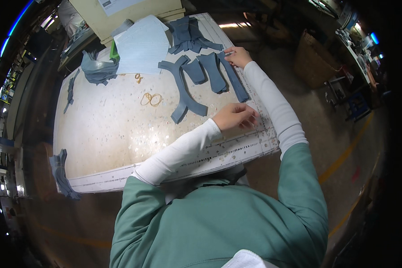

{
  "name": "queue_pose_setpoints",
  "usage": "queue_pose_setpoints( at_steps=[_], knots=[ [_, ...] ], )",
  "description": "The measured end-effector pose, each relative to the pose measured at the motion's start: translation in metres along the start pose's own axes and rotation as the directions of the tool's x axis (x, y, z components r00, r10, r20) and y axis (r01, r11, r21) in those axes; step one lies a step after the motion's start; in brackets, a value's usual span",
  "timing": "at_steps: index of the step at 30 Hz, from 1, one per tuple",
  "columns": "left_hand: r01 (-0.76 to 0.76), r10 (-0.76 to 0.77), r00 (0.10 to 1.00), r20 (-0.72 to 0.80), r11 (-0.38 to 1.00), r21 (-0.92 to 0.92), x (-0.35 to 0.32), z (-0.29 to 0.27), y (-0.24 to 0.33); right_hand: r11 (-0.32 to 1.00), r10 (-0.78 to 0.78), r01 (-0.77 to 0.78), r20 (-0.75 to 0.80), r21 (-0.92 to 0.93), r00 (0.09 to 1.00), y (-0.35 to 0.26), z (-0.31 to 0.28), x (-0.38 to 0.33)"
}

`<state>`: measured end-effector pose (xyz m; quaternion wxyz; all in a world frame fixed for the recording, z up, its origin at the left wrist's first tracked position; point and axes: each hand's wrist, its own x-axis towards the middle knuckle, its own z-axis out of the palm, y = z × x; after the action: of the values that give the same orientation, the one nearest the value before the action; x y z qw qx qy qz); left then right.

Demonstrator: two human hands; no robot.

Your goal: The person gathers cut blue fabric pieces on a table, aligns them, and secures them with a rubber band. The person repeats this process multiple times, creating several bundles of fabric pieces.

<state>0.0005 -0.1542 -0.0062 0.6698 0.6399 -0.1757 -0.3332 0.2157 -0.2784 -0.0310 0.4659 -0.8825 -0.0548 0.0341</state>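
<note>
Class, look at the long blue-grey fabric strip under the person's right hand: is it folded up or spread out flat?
Spread flat. The long fabric strip lies straight in one layer on the table, with the right hand pressing its far end.

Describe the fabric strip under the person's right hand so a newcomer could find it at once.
Start at the pale speckled worktable and go to its far right edge, where grey-blue fabric pieces lie in a row. The right hand presses the top end of the long narrow strip, the rightmost piece. It is thinner and straighter than the wider pieces beside it and the curved piece.
</note>
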Motion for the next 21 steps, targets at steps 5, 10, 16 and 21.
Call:
queue_pose_setpoints(
  at_steps=[5, 10, 16, 21],
  knots=[
    [-0.115, 0.133, 0.973, -0.190, 0.988, 0.100, -0.042, -0.035, 0.010, 0.796, -0.375, 0.257, -0.113, -0.548, 0.920, -0.014, 0.000, -0.060],
    [-0.139, 0.199, 0.832, -0.518, 0.979, 0.152, -0.084, -0.091, 0.013, 0.682, -0.331, 0.177, -0.083, -0.710, 0.940, -0.010, 0.011, -0.137],
    [-0.234, 0.210, 0.689, -0.693, 0.970, 0.061, -0.101, -0.121, 0.007, 0.673, -0.275, 0.141, -0.068, -0.726, 0.959, -0.028, 0.013, -0.144],
    [-0.316, 0.201, 0.620, -0.758, 0.949, -0.007, -0.112, -0.128, 0.009, 0.644, -0.409, 0.244, -0.056, -0.725, 0.911, -0.066, -0.011, -0.095]
  ],
)
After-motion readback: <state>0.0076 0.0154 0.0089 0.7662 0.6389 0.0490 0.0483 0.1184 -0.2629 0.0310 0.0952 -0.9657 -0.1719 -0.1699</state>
